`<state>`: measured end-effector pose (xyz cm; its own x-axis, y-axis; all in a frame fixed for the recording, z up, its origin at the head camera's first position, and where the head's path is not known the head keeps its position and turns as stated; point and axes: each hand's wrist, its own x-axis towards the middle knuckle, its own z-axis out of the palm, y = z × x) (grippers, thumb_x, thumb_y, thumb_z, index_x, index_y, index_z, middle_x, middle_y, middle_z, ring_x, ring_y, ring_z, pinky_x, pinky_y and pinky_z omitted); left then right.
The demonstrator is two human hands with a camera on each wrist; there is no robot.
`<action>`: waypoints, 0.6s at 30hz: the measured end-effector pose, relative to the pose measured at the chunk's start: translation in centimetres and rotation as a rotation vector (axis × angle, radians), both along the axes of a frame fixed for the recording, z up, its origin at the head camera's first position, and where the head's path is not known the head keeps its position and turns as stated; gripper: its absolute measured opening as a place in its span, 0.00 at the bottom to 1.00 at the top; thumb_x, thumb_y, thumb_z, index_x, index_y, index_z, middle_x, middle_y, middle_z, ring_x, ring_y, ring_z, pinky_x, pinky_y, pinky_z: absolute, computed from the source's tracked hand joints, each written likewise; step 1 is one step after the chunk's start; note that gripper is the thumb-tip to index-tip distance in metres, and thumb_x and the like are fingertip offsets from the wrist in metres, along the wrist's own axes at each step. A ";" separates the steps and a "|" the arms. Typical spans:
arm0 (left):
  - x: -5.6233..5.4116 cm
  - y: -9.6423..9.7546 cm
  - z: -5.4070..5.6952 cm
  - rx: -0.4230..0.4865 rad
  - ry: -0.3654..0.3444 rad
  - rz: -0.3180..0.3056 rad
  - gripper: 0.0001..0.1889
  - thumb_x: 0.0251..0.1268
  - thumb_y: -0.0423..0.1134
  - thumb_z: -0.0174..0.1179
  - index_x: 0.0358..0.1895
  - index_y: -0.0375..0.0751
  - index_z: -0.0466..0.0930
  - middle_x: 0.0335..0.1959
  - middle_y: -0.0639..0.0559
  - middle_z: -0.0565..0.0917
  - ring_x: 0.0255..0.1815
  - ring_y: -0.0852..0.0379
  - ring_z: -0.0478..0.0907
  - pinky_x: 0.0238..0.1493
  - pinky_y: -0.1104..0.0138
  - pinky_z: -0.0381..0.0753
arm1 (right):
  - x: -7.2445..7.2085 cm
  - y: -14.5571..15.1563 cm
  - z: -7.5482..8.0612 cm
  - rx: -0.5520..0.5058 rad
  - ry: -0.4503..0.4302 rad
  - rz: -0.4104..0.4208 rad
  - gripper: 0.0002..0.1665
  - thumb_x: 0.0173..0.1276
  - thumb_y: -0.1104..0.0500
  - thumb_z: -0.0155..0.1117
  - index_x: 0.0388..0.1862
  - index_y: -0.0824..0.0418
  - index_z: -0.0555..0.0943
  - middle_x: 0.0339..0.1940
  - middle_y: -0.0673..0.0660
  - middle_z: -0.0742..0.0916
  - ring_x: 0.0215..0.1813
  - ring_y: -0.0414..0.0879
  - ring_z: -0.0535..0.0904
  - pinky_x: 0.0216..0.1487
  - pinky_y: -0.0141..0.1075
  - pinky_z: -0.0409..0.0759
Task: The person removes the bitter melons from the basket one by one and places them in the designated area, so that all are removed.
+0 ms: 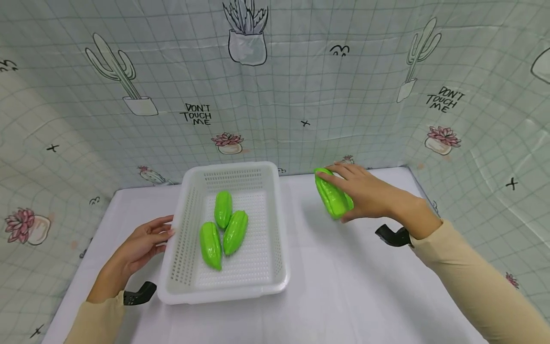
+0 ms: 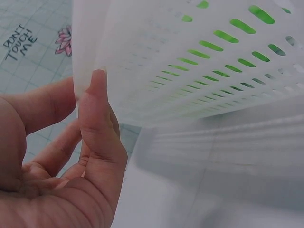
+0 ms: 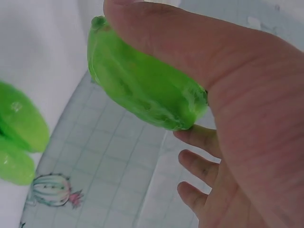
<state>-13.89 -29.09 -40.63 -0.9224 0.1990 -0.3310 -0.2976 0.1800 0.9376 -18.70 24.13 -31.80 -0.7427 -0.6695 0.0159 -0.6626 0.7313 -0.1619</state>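
My left hand (image 1: 143, 243) is at the left rim of a white perforated plastic basket (image 1: 283, 267), thumb and fingers bent about its edge. In the left wrist view one fingertip (image 2: 98, 78) presses the wall just by the rim. Three glossy green ridged fruits (image 1: 235, 232), shaped like star fruit, lie close together inside the basket. To the right of it, my right hand (image 1: 367, 191) grips another such green fruit (image 3: 142, 85) above the table, thumb along one side. The other right-hand fingers are partly hidden behind the fruit.
A white-covered table (image 1: 326, 291) carries the basket. Behind it and at both sides hangs a grid-patterned cloth (image 1: 301, 86) with cactus drawings. Dark wrist mounts (image 1: 393, 235) stick out at both sleeves. Green rounded shapes (image 3: 21, 118) show at the right wrist view's left edge.
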 end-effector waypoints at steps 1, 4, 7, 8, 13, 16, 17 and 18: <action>0.0 0.0 0.0 -0.003 -0.001 0.004 0.37 0.82 0.34 0.57 0.83 0.27 0.49 0.48 0.64 0.83 0.45 0.65 0.85 0.44 0.69 0.85 | -0.1 0.4 -0.1 -0.002 0.001 -0.006 0.68 0.50 0.53 0.91 0.85 0.57 0.60 0.79 0.67 0.68 0.80 0.69 0.60 0.78 0.68 0.58; 0.0 0.0 0.0 -0.009 0.010 -0.004 0.37 0.82 0.34 0.57 0.83 0.26 0.48 0.49 0.64 0.82 0.46 0.65 0.85 0.45 0.70 0.85 | -0.5 1.8 -0.6 -0.001 0.009 -0.028 0.68 0.49 0.53 0.91 0.84 0.60 0.61 0.79 0.69 0.68 0.79 0.71 0.61 0.77 0.69 0.58; 0.0 0.0 0.0 -0.011 0.017 -0.005 0.37 0.82 0.34 0.57 0.83 0.26 0.48 0.49 0.64 0.82 0.46 0.65 0.85 0.44 0.70 0.85 | -0.8 3.1 -1.1 -0.001 0.006 -0.058 0.68 0.49 0.53 0.91 0.84 0.62 0.61 0.78 0.71 0.68 0.79 0.73 0.61 0.76 0.70 0.58; -0.1 0.0 0.0 -0.012 0.019 -0.005 0.36 0.82 0.34 0.56 0.83 0.26 0.48 0.49 0.64 0.82 0.45 0.65 0.85 0.44 0.70 0.85 | -1.0 3.5 -1.3 0.001 0.002 -0.071 0.67 0.49 0.53 0.91 0.83 0.62 0.62 0.78 0.72 0.68 0.79 0.73 0.61 0.76 0.70 0.58; 0.0 -0.1 -0.1 -0.014 0.014 0.001 0.37 0.82 0.34 0.57 0.83 0.26 0.48 0.48 0.63 0.82 0.45 0.65 0.85 0.44 0.70 0.85 | -1.7 5.7 -2.7 0.005 -0.034 -0.138 0.68 0.49 0.52 0.91 0.83 0.64 0.61 0.78 0.74 0.68 0.78 0.75 0.61 0.75 0.71 0.58; 0.0 -0.1 -0.2 -0.014 0.016 0.001 0.37 0.82 0.33 0.57 0.83 0.26 0.48 0.49 0.63 0.82 0.45 0.64 0.85 0.44 0.70 0.85 | -2.1 6.8 -3.4 0.006 -0.055 -0.170 0.68 0.49 0.52 0.91 0.83 0.65 0.61 0.78 0.74 0.67 0.77 0.76 0.61 0.74 0.72 0.57; 0.0 -0.1 -0.2 -0.014 0.017 0.001 0.37 0.82 0.33 0.57 0.83 0.26 0.49 0.49 0.63 0.82 0.45 0.64 0.85 0.44 0.70 0.85 | -2.3 7.1 -3.6 0.007 -0.060 -0.176 0.68 0.50 0.52 0.91 0.83 0.66 0.61 0.78 0.75 0.67 0.77 0.76 0.61 0.74 0.72 0.57; 0.0 -0.1 -0.3 -0.012 0.017 0.002 0.37 0.82 0.33 0.57 0.83 0.26 0.49 0.49 0.63 0.82 0.45 0.64 0.85 0.44 0.70 0.85 | -2.4 7.4 -3.8 0.007 -0.065 -0.183 0.67 0.50 0.52 0.90 0.83 0.66 0.61 0.78 0.75 0.67 0.77 0.76 0.61 0.74 0.73 0.58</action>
<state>-13.84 -29.18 -40.89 -0.9284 0.1932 -0.3175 -0.2820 0.1901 0.9404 -21.10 31.53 -35.61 -0.8512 -0.5234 -0.0400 -0.5071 0.8396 -0.1947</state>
